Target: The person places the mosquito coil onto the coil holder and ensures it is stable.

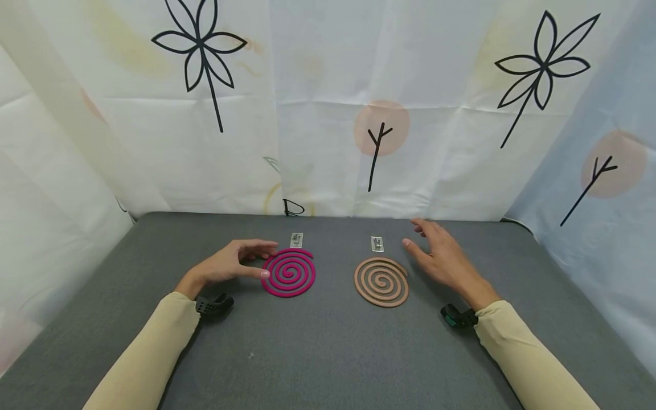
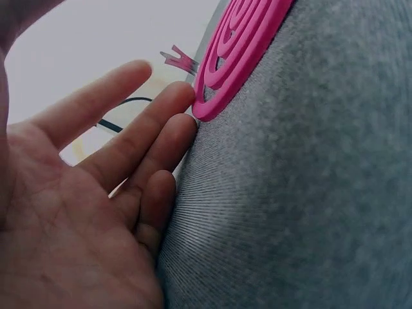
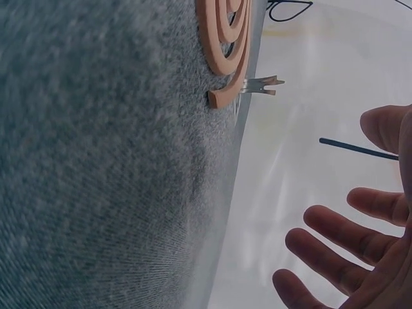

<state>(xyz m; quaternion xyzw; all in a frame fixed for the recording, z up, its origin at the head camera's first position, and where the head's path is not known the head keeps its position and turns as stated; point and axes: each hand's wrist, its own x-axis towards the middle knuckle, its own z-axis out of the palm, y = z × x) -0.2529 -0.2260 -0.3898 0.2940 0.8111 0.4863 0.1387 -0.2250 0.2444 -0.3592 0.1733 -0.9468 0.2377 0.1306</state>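
A pink mosquito coil (image 1: 288, 274) lies flat on the grey surface, left of a tan mosquito coil (image 1: 381, 282). At the pink coil's left edge is my left hand (image 1: 233, 263), its thumb and fingers apart and loosely bent. In the left wrist view, fingertips (image 2: 183, 96) appear right at the coil's rim; whether they touch it I cannot tell. My right hand (image 1: 442, 256) hovers to the right of the tan coil, fingers spread, holding nothing. Behind the coils lie two small metal coil stands, one on the left (image 1: 296, 240) and one on the right (image 1: 377, 244).
Grey fabric covers the table (image 1: 318, 353). A white cloth backdrop (image 1: 318, 68) with printed flowers rises behind the table's far edge, and cloth also hangs at both sides. Each wrist wears a dark strap device, seen on the left (image 1: 214, 305) and right (image 1: 458, 316).
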